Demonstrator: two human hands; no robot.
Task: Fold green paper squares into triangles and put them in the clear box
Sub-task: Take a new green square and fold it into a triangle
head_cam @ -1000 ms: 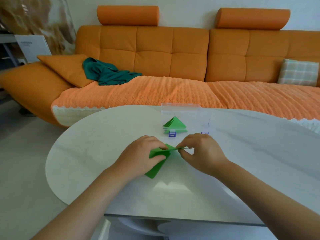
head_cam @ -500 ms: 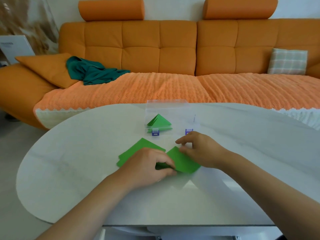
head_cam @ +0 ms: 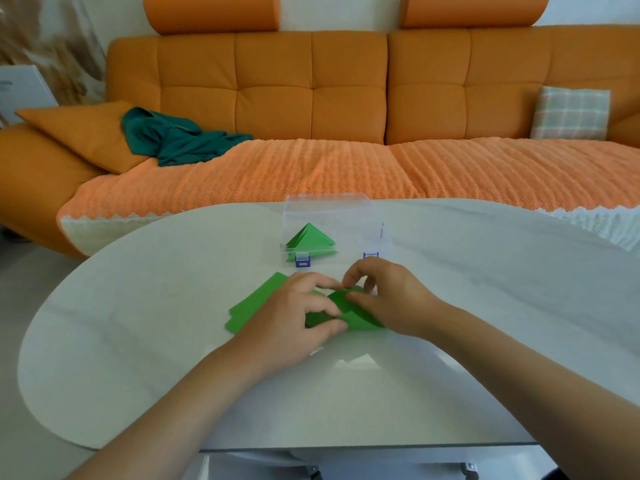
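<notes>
A green paper square (head_cam: 349, 311) lies on the white table (head_cam: 138, 306), partly folded over on itself. My left hand (head_cam: 294, 317) presses its near left part down. My right hand (head_cam: 388, 296) pinches its far corner with fingertips. To the left, a small stack of flat green squares (head_cam: 256, 303) sticks out from under my left hand. Behind them the clear box (head_cam: 332, 230) with blue clasps holds folded green triangles (head_cam: 310, 242).
An orange sofa (head_cam: 311, 98) runs behind the table, with a teal cloth (head_cam: 173, 136), an orange cushion (head_cam: 83, 129) and a plaid cushion (head_cam: 571, 112) on it. The table's near edge (head_cam: 346, 446) is close to me.
The paper was put down flat on the table beside the stack. Since then my right hand has lifted a corner and is folding it over, while my left hand pins it.
</notes>
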